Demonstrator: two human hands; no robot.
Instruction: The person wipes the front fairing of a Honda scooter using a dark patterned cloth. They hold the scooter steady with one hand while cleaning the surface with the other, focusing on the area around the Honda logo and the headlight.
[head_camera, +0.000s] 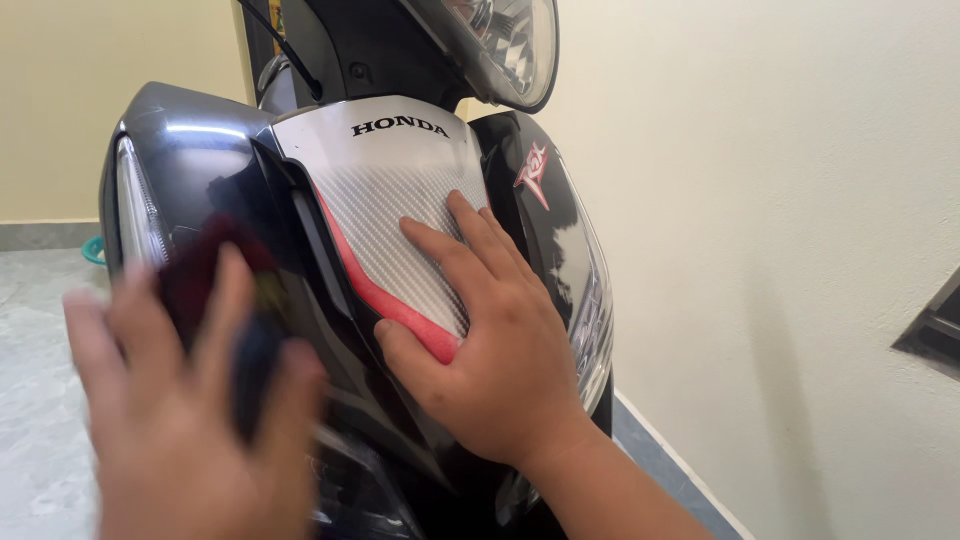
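Note:
A black scooter stands facing me, its front cover carrying a silver carbon-pattern panel (385, 175) with a red stripe (400, 310). My right hand (495, 345) lies flat on the lower part of that panel, fingers spread, thumb on the red stripe, holding nothing. My left hand (185, 410) is blurred by motion and presses a dark red and blue cloth (205, 270) against the glossy black side panel (190, 140) on the left of the cover. Part of the cloth is hidden under the fingers.
The headlight (505, 45) sits above the cover and a long side lamp (135, 210) runs down its left edge. A cream wall (780, 200) stands close on the right, with a dark vent (935, 330). Grey tiled floor (40, 400) and a teal object (93, 250) lie left.

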